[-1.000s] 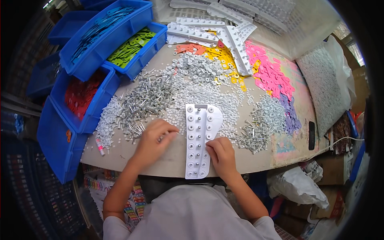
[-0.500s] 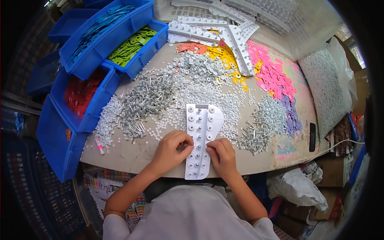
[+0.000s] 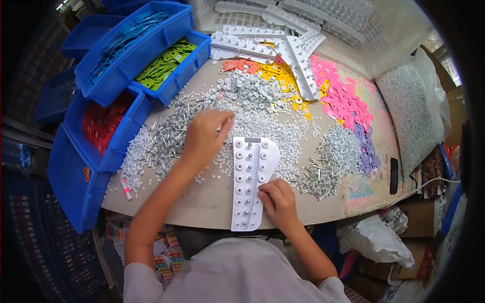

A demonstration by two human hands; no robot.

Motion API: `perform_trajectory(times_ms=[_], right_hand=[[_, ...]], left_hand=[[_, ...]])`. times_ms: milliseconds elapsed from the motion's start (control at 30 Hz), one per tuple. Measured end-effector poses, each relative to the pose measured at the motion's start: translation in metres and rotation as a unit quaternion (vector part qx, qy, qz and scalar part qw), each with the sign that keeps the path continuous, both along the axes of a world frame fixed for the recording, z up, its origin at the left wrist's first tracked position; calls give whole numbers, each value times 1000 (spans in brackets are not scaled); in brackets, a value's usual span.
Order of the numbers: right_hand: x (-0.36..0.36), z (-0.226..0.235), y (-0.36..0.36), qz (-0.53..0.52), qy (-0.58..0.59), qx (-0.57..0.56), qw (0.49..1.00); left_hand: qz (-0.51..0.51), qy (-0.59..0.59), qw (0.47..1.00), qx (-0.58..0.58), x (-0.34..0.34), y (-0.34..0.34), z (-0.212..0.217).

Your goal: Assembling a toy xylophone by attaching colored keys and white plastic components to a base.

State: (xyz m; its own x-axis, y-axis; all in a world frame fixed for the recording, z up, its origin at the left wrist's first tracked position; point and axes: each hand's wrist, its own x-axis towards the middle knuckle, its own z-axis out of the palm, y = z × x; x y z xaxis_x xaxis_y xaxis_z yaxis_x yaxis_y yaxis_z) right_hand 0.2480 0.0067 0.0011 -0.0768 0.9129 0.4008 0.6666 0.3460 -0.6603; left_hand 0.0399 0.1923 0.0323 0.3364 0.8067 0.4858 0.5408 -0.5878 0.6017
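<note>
A long white plastic holder (image 3: 246, 184) lies upright in front of me, with rows of white ring-shaped washers and a middle line of metal pins. My right hand (image 3: 279, 202) is at its right edge, thumb and fingertips pinched together by the right-hand washers; whatever they grip is too small to make out. My left hand (image 3: 204, 134) hovers over the heaps at the upper left of the holder, thumb apart from the fingers, with nothing visible in it. Beneath and beside it lie metal rivets (image 3: 166, 131), small white discs (image 3: 257, 123) and larger white washers (image 3: 250, 88).
Blue bins (image 3: 108, 164) at the left hold red, green and blue flat pieces. More white holders (image 3: 298, 65) lie at the back, beside yellow pieces (image 3: 278, 73), pink pieces (image 3: 343, 98) and purple pieces (image 3: 367, 151). A second rivet heap (image 3: 328, 161) and a filled plastic bag (image 3: 411, 111) are at right.
My left hand has left the holder and moved up and left over the heaps. My right hand stays at the holder's right edge. The holder sits slightly lower in view.
</note>
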Motion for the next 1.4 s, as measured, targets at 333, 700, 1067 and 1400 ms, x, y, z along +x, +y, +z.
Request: perform_trajectory(times_ms=[333,700,1067,1400], right_hand=[[6,9,8,-35,36,66,997],[86,6,203,-119,-148,-21,982],[66,36,161,-107,-64,1,992],[2,75,0,86,48,-205,974]], left_hand=[[-41,214,970,104,19,107,-35],[-19,218,967,134,21,78,-22],[-32,76,980,-179,-35,-53,16],[-39,103,991,-80,-50,-91,-8]])
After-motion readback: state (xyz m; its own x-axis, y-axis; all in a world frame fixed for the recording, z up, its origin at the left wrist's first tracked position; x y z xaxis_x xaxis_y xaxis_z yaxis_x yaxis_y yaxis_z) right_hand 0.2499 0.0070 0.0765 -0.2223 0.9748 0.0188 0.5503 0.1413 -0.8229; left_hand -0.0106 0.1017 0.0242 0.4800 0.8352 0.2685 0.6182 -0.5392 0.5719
